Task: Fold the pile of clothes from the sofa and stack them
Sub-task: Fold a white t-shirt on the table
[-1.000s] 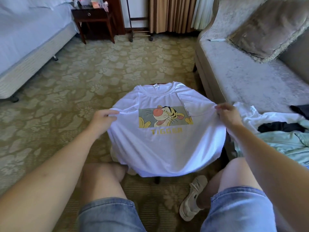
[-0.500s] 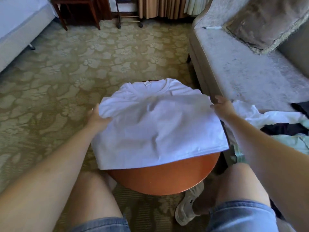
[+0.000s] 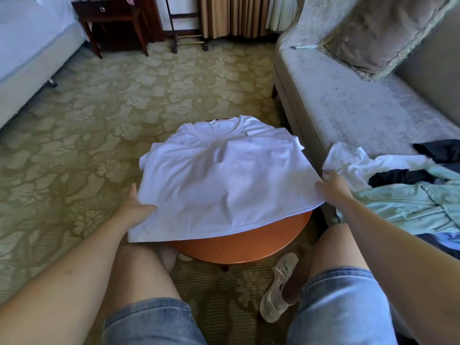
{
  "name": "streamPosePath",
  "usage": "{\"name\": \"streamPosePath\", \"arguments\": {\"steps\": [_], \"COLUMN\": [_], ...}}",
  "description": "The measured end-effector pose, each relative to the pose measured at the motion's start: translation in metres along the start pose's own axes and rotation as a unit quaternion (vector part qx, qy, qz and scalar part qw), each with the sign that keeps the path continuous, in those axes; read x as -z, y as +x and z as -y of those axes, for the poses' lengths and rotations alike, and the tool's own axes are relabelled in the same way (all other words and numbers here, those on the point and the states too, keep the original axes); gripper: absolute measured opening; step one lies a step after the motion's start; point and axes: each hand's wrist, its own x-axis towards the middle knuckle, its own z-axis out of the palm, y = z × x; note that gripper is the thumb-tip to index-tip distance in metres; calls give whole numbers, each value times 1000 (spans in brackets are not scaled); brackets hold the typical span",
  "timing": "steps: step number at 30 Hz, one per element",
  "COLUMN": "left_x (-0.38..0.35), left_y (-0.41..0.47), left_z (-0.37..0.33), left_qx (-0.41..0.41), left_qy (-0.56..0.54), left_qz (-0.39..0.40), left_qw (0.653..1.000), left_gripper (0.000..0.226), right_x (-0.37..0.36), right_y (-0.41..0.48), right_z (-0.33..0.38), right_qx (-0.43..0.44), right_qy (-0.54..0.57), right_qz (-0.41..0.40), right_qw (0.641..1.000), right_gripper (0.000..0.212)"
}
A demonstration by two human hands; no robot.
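The grey sofa (image 3: 348, 103) runs along the outer side of the right hand (image 3: 332, 185) and away beyond it. Just past that hand, on the seat, lies the pile of clothes (image 3: 410, 195), a heap of white, black and pale green. Between the two hands stands the round wooden bench (image 3: 239, 245). The white T-shirt (image 3: 224, 185) is spread across it, plain side up, with the collar on the far side from the hands. Its near hem hangs over the rim by the left hand (image 3: 135, 207). The right hand grips the shirt's right edge with curled fingers. The left hand pinches the left edge, with the thumb on top of the cloth, one finger straight alongside it and the rest hidden beneath.
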Motion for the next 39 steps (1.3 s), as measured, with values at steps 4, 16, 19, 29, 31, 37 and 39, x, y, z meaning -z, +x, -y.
{"name": "streamPosePath", "arguments": {"steps": [4, 16, 19, 29, 31, 37, 39], "left_x": [20, 54, 53, 37, 39, 39, 40], "left_y": [-29, -126, -144, -142, -139, -121, -124], "left_z": [-11, -67, -79, -89, -86, -77, -72], "left_qx": [-38, -159, -196, -239, -243, -283, -294], "left_qy": [36, -379, -389, -354, -338, -168, -141], "left_qz": [58, 37, 79, -1, -6, -145, -153], "left_qw": [997, 911, 897, 904, 909, 933, 933], "left_gripper": [91, 15, 33, 23, 28, 13, 14], "right_x": [18, 77, 82, 73, 73, 73, 75], "right_y": [-22, -124, -145, -152, -149, -153, -157], "right_z": [9, 53, 56, 61, 60, 60, 63], "right_qx": [31, 136, 177, 239, 245, 236, 239], "right_qy": [70, 458, 458, 320, 266, 272, 273], "right_qz": [-10, 94, 122, -12, -42, -77, -85], "right_qw": [997, 873, 862, 917, 931, 930, 928], "right_gripper": [41, 26, 40, 15, 21, 29, 23]}}
